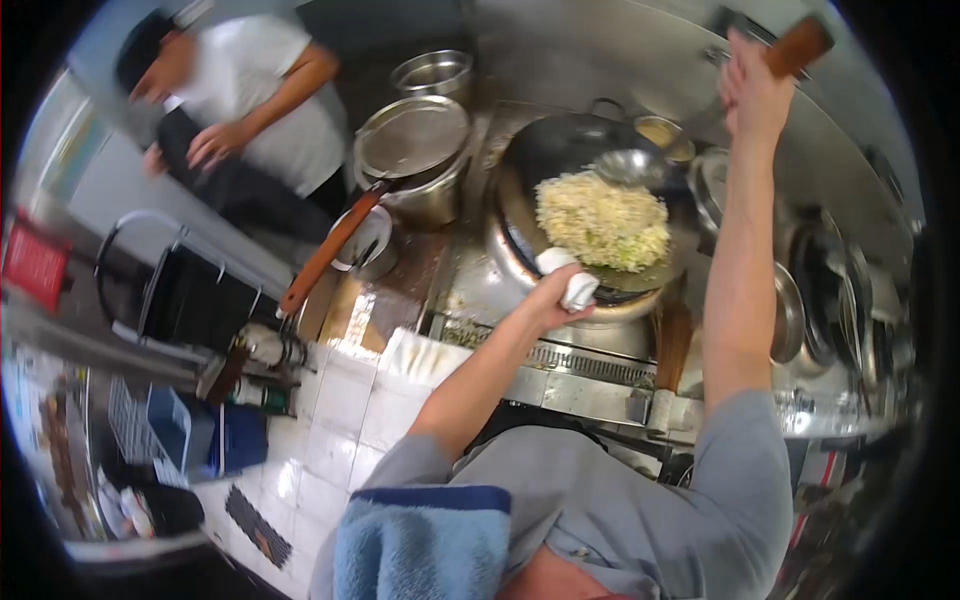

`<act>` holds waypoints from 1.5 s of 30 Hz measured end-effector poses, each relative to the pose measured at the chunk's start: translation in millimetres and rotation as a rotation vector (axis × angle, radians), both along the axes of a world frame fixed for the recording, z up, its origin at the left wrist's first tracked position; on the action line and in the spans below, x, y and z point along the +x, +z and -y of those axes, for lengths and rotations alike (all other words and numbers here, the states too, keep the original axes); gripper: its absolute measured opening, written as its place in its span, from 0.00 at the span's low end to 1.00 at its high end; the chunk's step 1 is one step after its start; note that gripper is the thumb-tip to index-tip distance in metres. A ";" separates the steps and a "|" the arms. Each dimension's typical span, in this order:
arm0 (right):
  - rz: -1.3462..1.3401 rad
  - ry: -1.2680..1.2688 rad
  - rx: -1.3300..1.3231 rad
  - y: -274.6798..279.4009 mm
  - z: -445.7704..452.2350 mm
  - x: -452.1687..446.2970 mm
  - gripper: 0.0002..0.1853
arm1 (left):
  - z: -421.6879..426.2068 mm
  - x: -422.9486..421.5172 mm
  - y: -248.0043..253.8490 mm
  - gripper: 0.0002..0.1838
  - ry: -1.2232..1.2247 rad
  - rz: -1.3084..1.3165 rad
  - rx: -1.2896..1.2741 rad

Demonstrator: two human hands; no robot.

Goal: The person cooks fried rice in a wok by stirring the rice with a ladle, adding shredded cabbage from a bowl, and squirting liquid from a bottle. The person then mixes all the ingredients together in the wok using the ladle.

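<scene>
A dark wok [525, 160] sits on the stove with a mound of fried rice [600, 220] in it, pale with bits of green. My left hand [556, 298] is closed on a folded white cloth [579, 290] at the wok's near rim. Whether a wok handle lies under the cloth is hidden. Raised at the upper right, my right hand [755, 95] grips a ladle by its wooden handle [800, 46]. The ladle's metal bowl [630, 168] is over the far edge of the rice.
Left of the wok stands a lidded pot [412, 135] with a wooden-handled tool [335, 248] nearby. A bamboo brush [674, 345] is at the wok's near right. Metal pans [788, 312] line the right side. Another person [250, 110] stands at the upper left holding dark cloth.
</scene>
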State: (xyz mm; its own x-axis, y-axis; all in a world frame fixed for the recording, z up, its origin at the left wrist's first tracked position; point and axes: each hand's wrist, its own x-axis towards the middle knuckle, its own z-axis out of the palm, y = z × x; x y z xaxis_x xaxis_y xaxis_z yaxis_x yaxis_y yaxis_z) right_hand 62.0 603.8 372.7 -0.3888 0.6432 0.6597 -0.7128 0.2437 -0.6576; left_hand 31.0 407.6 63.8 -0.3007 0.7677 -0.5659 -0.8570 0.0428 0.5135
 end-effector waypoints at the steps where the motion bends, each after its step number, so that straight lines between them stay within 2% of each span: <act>1: -0.031 0.034 0.052 18.5 7.5 9.1 0.18 | -2.8 -0.7 -2.1 0.12 0.042 0.044 0.006; 3: -0.088 0.051 0.099 1.4 4.3 18.1 0.17 | -3.3 -2.5 -10.9 0.13 0.062 0.079 -0.012; 4: -0.007 -0.101 -0.029 -33.7 8.5 6.0 0.16 | -3.2 -2.5 -8.5 0.12 0.084 0.056 -0.026; 5: 0.253 -0.317 0.011 -73.3 20.5 -11.7 0.16 | -2.0 -6.8 -12.9 0.12 0.035 0.035 -0.002; 6: 0.189 -0.101 -0.102 -104.1 9.6 -33.9 0.15 | -1.3 -9.3 -18.6 0.12 -0.005 0.024 0.025; 8: 0.270 -0.229 0.075 -97.8 -25.0 -60.6 0.16 | -1.7 -6.0 -10.8 0.11 0.026 0.034 -0.035; 9: 0.221 -0.109 0.047 -85.0 -22.4 -45.2 0.16 | -0.8 0.6 5.2 0.10 0.082 0.002 -0.112; 11: 0.153 0.094 0.060 -24.3 -10.5 1.2 0.18 | -4.3 -7.7 -4.2 0.09 0.023 -0.008 -0.056; 12: 0.166 0.054 0.097 -27.1 0.1 35.4 0.17 | -0.6 -4.1 -7.8 0.09 0.033 -0.003 -0.048; 14: 0.144 -0.257 0.063 -94.9 17.1 32.4 0.14 | -1.0 -4.7 -5.5 0.11 -0.014 -0.021 -0.027; 15: 0.057 -0.161 0.008 -127.2 13.9 16.3 0.12 | -0.6 -5.1 -7.2 0.11 -0.029 -0.036 -0.023; 17: 0.130 -0.212 0.031 -132.0 -11.6 -2.4 0.13 | 2.0 -5.7 -4.8 0.09 -0.025 -0.050 -0.012; 18: 0.201 -0.253 -0.027 -100.2 -6.7 3.6 0.14 | 2.0 -7.0 0.1 0.09 -0.040 -0.050 -0.053; 19: 0.075 -0.004 0.038 -79.5 -9.2 16.6 0.15 | 3.6 -5.4 4.0 0.09 -0.037 -0.051 -0.072; 20: 0.091 -0.013 0.027 -61.0 0.0 35.0 0.15 | 1.7 -6.0 6.5 0.09 -0.024 -0.051 -0.080; 22: 0.096 -0.184 0.054 -84.5 17.7 56.9 0.15 | 1.6 -4.2 0.3 0.09 0.023 -0.012 -0.070; 24: 0.094 -0.048 0.029 -140.9 -8.2 15.4 0.15 | 0.2 -3.4 -1.5 0.10 0.041 0.015 -0.052; 25: 0.215 -0.167 0.130 -134.0 -22.0 3.3 0.14 | -2.9 -5.4 3.7 0.10 0.039 0.022 -0.040; 26: 0.127 -0.198 0.150 -112.7 -37.0 -14.1 0.13 | 1.6 -3.2 5.0 0.11 0.027 0.031 -0.044; 27: 0.338 -0.545 0.263 -118.0 -84.8 -30.6 0.10 | 1.4 -6.1 -2.3 0.11 0.024 0.037 -0.033; 28: -0.037 -0.090 0.035 -52.9 -53.8 -26.4 0.11 | 0.6 -7.4 -1.5 0.11 0.007 0.046 -0.047; 29: -0.022 -0.062 -0.007 -26.1 -50.6 -16.7 0.10 | -0.3 -7.6 -2.4 0.11 -0.001 0.034 -0.048; 32: 0.098 -0.411 -0.133 -58.6 -58.5 -35.5 0.11 | 3.2 -10.2 -0.6 0.10 -0.001 0.020 -0.063; 33: 0.218 -0.659 -0.026 -108.9 -77.0 -67.0 0.11 | 1.7 -6.8 -1.6 0.10 0.001 0.025 -0.062; 34: 0.108 -0.203 -0.327 -101.8 -62.5 -66.1 0.12 | 3.1 -7.3 -0.1 0.08 -0.027 0.029 -0.037; 36: 0.172 -0.028 -0.330 -80.6 -42.0 -60.5 0.12 | 6.1 -7.0 13.5 0.06 -0.058 0.037 -0.083; 38: 0.278 -0.009 -0.303 -41.7 -0.4 -15.5 0.11 | -7.4 -16.4 4.6 0.04 -0.023 0.011 -0.067; 39: 0.278 -0.210 -0.258 -47.9 24.0 -4.0 0.11 | -12.9 -19.3 -15.1 0.04 -0.004 -0.023 0.081; 40: 0.284 -0.421 -0.227 -64.6 39.8 1.8 0.10 | -14.4 -0.5 -18.9 0.05 0.137 -0.156 -0.084; 41: 0.234 -0.504 -0.162 -83.0 37.1 -6.0 0.10 | -0.3 22.0 -17.9 0.07 0.156 -0.226 0.051; 42: 0.156 -0.806 -0.071 -83.8 20.3 -23.3 0.10 | 19.5 47.9 4.7 0.08 0.148 -0.192 -0.072; 43: 0.220 -0.586 -0.164 -68.5 -13.8 -31.0 0.10 | 43.1 77.0 20.5 0.09 0.269 -0.091 -0.080; 44: 0.285 -0.357 -0.247 -53.0 -40.0 -29.3 0.11 | 71.4 97.9 41.1 0.10 0.287 -0.013 -0.110; 45: -0.019 -0.036 -0.133 -35.0 -41.6 -17.8 0.11 | 93.4 107.5 38.5 0.11 0.235 -0.054 -0.060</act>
State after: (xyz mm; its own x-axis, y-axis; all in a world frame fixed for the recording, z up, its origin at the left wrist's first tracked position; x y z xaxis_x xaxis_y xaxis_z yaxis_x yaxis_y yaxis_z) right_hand 44.2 645.4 337.7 -0.3522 0.7386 0.5748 -0.7181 0.1806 -0.6721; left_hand 138.6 314.3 102.2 -0.4980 0.6384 -0.5870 -0.8185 -0.1225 0.5612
